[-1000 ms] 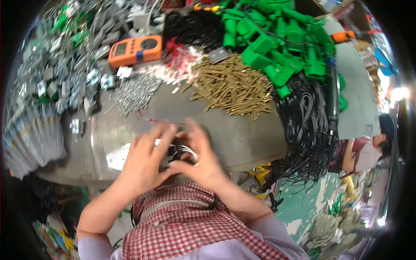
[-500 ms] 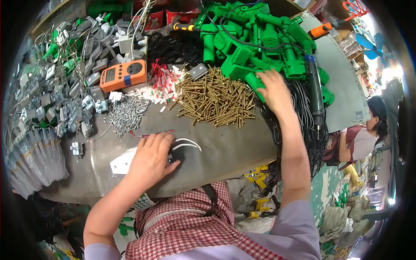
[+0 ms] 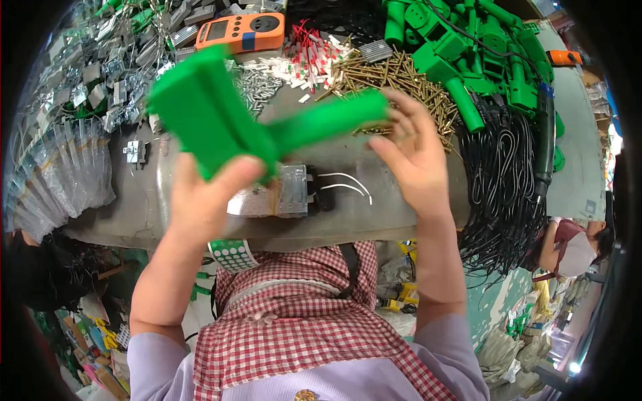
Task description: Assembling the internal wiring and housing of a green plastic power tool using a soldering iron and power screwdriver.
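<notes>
A green plastic housing (image 3: 207,113) with a long round handle, blurred by motion, is up above the table. My left hand (image 3: 207,194) grips its boxy end from below, the thumb along the near side. Around the handle's free end, my right hand (image 3: 418,150) has its fingers and thumb spread; the fingertips are at or just behind the tip, and I cannot tell if they touch. Beneath the housing a clear, boxy part (image 3: 292,190) with a black end lies on the table, two white wires (image 3: 348,184) pointing right. The housing hides part of it.
Brass screws (image 3: 374,70), small silver pieces (image 3: 257,90) and an orange meter (image 3: 241,32) lie at the back. Further green housings (image 3: 468,53) are piled back right, above coiled black cables (image 3: 498,160) and a dark electric screwdriver (image 3: 545,134). Plastic bags (image 3: 60,174) lie left.
A green housing has come from the right-hand pile to over the table's middle, now in my left hand. My right hand has drawn back from the pile. The view has shifted.
</notes>
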Demonstrator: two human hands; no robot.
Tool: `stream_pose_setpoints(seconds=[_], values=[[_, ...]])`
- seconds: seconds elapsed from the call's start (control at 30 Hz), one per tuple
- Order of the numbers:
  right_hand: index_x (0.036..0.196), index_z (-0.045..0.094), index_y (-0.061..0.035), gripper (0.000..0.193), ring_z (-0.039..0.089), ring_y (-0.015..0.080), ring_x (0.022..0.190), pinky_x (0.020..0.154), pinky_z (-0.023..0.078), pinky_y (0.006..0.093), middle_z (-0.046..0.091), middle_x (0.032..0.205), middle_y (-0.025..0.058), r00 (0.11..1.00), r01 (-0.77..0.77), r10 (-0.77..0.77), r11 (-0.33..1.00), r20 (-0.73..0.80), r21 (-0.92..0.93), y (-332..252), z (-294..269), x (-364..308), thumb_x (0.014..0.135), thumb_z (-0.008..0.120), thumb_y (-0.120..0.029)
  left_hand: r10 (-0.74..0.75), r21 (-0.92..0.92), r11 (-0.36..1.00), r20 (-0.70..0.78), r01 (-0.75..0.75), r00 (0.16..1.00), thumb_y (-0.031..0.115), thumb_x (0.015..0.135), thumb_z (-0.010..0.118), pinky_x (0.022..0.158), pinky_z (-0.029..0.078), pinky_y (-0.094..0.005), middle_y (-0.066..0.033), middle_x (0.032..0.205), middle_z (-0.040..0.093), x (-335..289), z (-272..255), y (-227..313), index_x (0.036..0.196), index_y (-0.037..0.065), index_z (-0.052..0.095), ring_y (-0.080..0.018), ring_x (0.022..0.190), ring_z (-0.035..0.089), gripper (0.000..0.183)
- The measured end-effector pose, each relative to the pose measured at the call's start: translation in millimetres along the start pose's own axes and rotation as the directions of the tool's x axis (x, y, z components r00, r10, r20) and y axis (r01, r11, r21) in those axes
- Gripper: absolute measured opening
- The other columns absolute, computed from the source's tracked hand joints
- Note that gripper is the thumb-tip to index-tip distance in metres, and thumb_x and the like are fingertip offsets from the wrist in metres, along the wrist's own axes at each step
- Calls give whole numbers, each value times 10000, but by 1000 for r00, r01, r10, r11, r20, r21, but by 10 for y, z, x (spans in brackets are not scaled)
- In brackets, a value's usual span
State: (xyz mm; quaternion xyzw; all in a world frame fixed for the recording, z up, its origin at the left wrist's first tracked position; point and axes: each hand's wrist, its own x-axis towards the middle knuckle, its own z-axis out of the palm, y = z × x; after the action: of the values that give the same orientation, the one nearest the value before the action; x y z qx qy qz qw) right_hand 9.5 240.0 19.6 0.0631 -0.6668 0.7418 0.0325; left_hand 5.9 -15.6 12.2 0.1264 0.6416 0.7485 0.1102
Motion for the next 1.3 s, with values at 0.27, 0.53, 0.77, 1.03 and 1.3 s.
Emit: stream_pose_setpoints(seconds=[0.27, 0.53, 0.77, 1.03, 1.3], values=[[922, 622, -44, 210, 558, 265, 876, 771, 462, 353, 607, 963, 81, 874, 453, -404, 472, 271, -757, 479, -218, 479, 721, 665, -1, 27, -193, 974, -427, -120, 904, 176, 880, 616, 960, 446, -425, -92, 1167, 579, -260, -455, -226, 1211, 34, 482, -223, 1093, 572, 385], [905, 624, -46, 171, 581, 287, 808, 658, 480, 367, 623, 818, 110, 835, 527, -292, 182, 466, -830, 456, -80, 640, 741, 673, -56, -67, -319, 942, -489, -106, 870, 123, 856, 665, 911, 422, -315, -77, 1116, 568, -162, -299, -262, 1185, 6, 460, -150, 1027, 546, 405], [909, 641, -63, 185, 599, 269, 832, 732, 468, 368, 647, 853, 103, 875, 472, -269, 296, 402, -830, 404, -63, 667, 734, 703, -77, -68, -303, 947, -505, -103, 861, 114, 855, 663, 919, 426, -319, -83, 1114, 571, -195, -293, -272, 1173, -11, 458, -153, 1034, 551, 398], [912, 699, -50, 191, 573, 224, 809, 727, 456, 332, 648, 875, 89, 964, 149, -264, 624, -28, -767, 458, -162, 837, 773, 718, -180, -55, -392, 909, -450, -141, 891, 125, 859, 668, 954, 425, -349, -102, 1166, 551, -162, -192, -207, 1229, 1, 413, -186, 1083, 546, 467], [1048, 528, -16, 163, 574, 75, 712, 635, 453, 194, 646, 879, 71, 981, 72, -58, 995, 184, -71, -251, 569, 259, 935, 575, -122, -135, -591, 807, -187, -2, 973, 213, 846, 685, 979, 438, -342, -60, 1194, 584, -132, -26, -98, 1263, 67, 456, -181, 1111, 565, 498]])
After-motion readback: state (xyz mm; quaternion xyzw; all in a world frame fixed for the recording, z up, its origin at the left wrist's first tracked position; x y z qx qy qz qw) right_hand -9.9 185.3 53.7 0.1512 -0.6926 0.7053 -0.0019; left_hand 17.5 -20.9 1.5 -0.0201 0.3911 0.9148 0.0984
